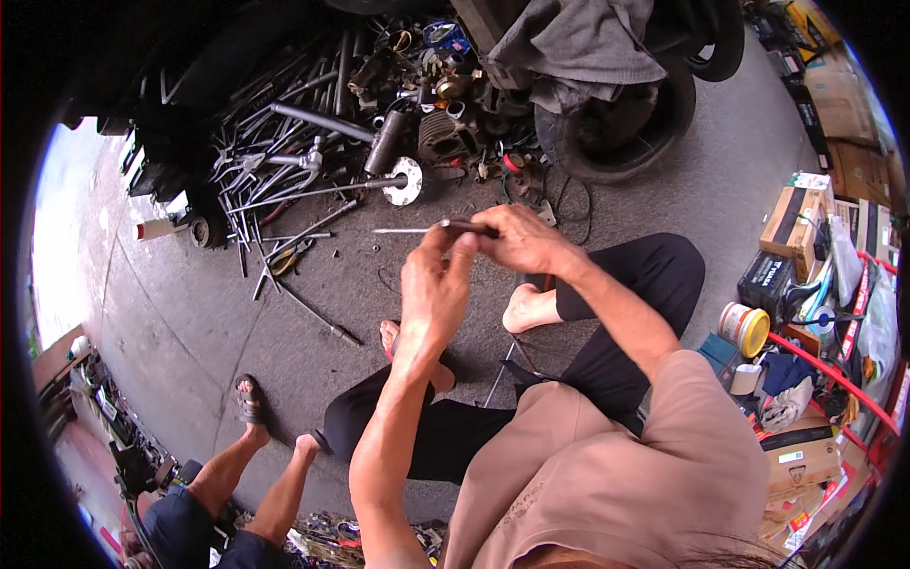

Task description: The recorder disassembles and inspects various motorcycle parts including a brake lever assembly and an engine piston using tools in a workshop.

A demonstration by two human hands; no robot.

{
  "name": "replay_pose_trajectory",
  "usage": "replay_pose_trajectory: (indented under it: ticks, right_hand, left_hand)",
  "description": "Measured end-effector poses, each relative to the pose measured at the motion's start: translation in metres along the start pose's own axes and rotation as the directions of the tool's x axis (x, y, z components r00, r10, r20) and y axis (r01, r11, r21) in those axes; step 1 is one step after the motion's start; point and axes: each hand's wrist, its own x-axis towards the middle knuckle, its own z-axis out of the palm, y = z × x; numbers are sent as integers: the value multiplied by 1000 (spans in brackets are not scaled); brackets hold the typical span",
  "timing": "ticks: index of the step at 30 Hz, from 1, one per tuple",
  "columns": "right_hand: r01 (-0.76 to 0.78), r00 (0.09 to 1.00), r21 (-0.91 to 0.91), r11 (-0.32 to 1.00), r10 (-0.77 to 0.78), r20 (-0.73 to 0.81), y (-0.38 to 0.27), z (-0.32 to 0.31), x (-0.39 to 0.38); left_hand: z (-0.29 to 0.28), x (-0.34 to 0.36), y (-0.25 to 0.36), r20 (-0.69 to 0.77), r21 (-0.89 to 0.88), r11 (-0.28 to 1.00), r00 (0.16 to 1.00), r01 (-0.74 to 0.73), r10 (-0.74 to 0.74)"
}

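In front of me, both my hands meet around a screwdriver [403,230]. Its thin metal shaft points left, and its dark brown handle lies mostly hidden among my fingers. My left hand [436,289] is closed on it from below, thumb up beside the handle. My right hand [526,239] grips the handle's right end with bent fingers. Whether another small part sits between the fingers cannot be made out. Beyond my hands, a rod with a white round disc [404,181] lies by a heap of metal hand tools [275,161].
A tire [626,142] with a grey cloth [578,52] above it stands at the back. Pliers [289,256] and a long rod [318,318] lie on the concrete floor. Boxes [796,223] and a yellow-lidded tub [744,329] crowd the right. Another person's sandalled foot [248,398] is at left.
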Motion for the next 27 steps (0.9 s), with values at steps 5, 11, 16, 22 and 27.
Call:
replay_pose_trajectory:
  ticks: [5, 11, 16, 22, 27]
  right_hand:
    - [31, 997, -223, 974, -16, 72, 23, -34, -15]
    - [26, 992, -473, 881, 38, 124, 55, -40, -18]
    - [48, 982, -533, 845, 57, 180, 63, -34, -6]
    - [-56, 969, -454, 889, 157, 189, 73, -35, 11]
    - [-79, 997, -345, 935, 73, -30, 92, -39, 22]
  left_hand:
    - [17, 0, 2, 142, 168, 982, 988, -83, 59]
    - [30, 5, 5, 312, 521, 836, 950, -172, 1]
    - [20, 17, -19, 323, 650, 736, 946, -191, -40]
    - [36, 31, -7, 346, 768, 579, 938, -275, -13]
    - [51, 56, 24, 553, 776, 438, 824, -453, -126]
